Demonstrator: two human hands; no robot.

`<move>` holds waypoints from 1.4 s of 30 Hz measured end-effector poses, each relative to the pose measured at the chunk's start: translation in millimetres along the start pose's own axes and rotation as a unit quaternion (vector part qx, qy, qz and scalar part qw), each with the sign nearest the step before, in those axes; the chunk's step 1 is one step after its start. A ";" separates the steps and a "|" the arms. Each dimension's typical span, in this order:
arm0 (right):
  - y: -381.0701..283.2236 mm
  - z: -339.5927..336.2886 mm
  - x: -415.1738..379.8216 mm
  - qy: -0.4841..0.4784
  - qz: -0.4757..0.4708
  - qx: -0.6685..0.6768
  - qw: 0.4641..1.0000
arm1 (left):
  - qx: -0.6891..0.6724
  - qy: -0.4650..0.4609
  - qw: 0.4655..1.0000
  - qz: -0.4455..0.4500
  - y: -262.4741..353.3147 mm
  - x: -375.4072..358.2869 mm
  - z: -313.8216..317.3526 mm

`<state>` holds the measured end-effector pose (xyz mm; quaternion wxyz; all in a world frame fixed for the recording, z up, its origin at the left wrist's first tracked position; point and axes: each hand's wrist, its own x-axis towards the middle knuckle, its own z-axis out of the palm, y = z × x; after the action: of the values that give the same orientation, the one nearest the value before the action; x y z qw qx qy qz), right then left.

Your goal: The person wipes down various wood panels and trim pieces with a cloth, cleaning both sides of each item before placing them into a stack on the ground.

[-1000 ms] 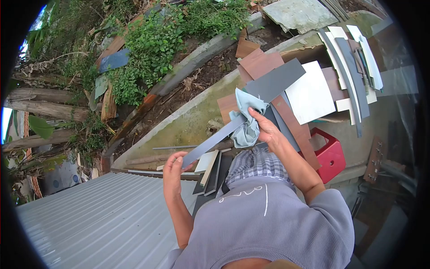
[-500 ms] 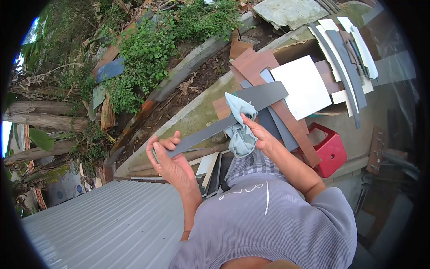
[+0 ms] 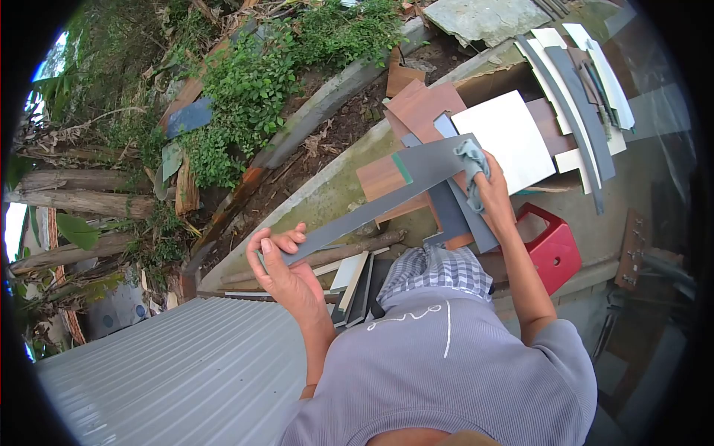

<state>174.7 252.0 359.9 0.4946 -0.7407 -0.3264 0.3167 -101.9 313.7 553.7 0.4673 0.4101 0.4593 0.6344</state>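
A long dark grey strip (image 3: 372,201), narrow at the left and wider at the right, is held up in front of me at a slant. My left hand (image 3: 286,271) supports its narrow end, with the fingers curled around it. At the wide end, my right hand (image 3: 492,189) presses a crumpled light blue cloth (image 3: 473,167) against the strip's edge. Below the strip lie brown wood-look boards (image 3: 383,178) and grey pieces (image 3: 448,212). A white panel (image 3: 504,141) is just beyond my right hand.
A red plastic stool (image 3: 554,249) lies at the right. Long white and grey strips (image 3: 587,104) are stacked at the upper right. Corrugated metal sheeting (image 3: 186,364) spans the lower left. Green plants (image 3: 253,89) grow beyond a concrete kerb (image 3: 320,111).
My right hand has slid the cloth right along the strip, from its middle to its wide end. My left hand has stayed at the narrow end.
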 end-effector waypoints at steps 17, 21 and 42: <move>179.7 35.6 119.0 -0.058 -0.065 -0.102 0.991 | 0.055 0.020 0.998 0.019 -0.9 -3.1 15.3; 234.1 7.7 139.0 -0.072 0.115 -0.217 0.967 | 0.085 0.030 0.996 0.020 1.0 -3.8 23.6; 67.5 24.1 58.6 0.160 0.156 0.393 0.892 | -0.018 -0.183 0.982 0.043 9.6 29.2 79.6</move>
<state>201.4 291.3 280.4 0.7349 -0.5681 0.0276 0.3693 -35.0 356.5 584.9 0.5230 0.5301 0.3367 0.5763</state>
